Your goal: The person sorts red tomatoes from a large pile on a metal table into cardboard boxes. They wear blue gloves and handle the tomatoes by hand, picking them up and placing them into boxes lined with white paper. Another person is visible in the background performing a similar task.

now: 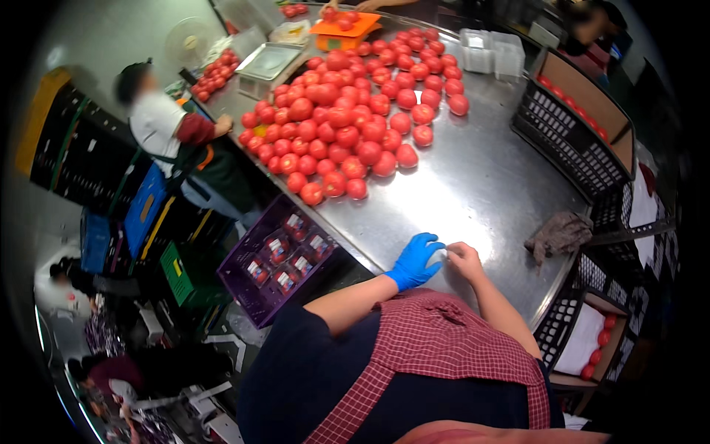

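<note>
My left hand [417,262] wears a blue disposable glove, its thumb and fingers apart and nothing visible between them. Close beside its fingertips is my bare right hand [465,260], with fingers bent inward; whether anything small is pinched there cannot be made out. Both hands are over the near edge of a stainless steel table [471,188]. Beyond them a large heap of red tomatoes [338,122] covers the table's left and far parts. A crumpled grey-brown cloth or glove [559,234] lies at the table's right edge.
A purple crate [266,305] with packed tomatoes stands left, below table height. Black crates [566,119] with tomatoes line the right side. Clear plastic punnets [492,53], an orange scale [346,33] and a metal-topped scale [272,61] are farther back. A co-worker [161,122] stands left.
</note>
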A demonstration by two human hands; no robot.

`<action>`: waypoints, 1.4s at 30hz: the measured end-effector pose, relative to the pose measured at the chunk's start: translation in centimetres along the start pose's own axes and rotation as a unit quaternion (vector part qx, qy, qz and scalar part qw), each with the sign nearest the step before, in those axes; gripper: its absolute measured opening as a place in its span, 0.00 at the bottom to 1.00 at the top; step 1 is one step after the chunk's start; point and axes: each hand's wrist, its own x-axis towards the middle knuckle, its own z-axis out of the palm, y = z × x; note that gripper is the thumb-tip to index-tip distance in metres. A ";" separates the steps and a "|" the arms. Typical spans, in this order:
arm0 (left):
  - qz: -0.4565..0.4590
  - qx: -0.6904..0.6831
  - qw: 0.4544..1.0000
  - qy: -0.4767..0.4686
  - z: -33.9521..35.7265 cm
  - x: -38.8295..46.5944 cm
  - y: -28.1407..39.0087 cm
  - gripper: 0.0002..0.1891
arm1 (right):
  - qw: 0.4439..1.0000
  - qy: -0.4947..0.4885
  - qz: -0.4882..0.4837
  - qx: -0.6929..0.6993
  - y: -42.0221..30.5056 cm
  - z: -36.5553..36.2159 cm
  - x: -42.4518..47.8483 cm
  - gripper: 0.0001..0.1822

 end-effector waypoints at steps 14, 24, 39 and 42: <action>-0.036 -0.054 0.974 -0.216 12.7 2.9 3.2 0.22 | 0.965 0.243 -0.024 -0.098 -2.3 -14.8 -15.7 0.10; -0.093 -0.097 0.947 -0.293 22.9 4.6 15.6 0.20 | 0.766 0.635 0.043 -0.094 15.3 -41.4 -33.1 0.20; -0.126 0.031 0.961 -0.243 23.3 3.0 20.8 0.21 | 0.617 0.501 0.310 -0.523 28.4 -60.3 -31.2 0.33; -0.135 0.048 0.953 -0.268 22.9 3.5 21.4 0.21 | 0.615 0.481 0.348 -0.519 30.8 -61.9 -31.1 0.40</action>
